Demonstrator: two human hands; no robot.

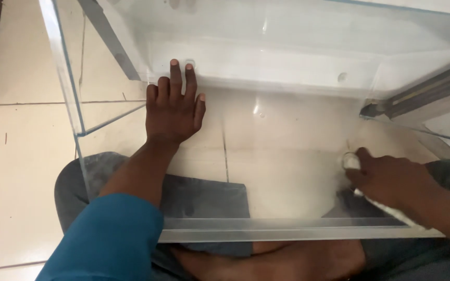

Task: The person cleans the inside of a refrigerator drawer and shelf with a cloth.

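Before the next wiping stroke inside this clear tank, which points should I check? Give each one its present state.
1. Left hand flat on the tank floor, steadying it: ok.
2. Right hand gripping the white cloth: ok.
3. Cloth touching the clear tank floor: ok.
4. Tank resting on the lap: ok.
5. Tank free of cracks: cannot tell.
6. Glass already clean: not ok, hazy smears show.

Open glass tank (266,237), walls around
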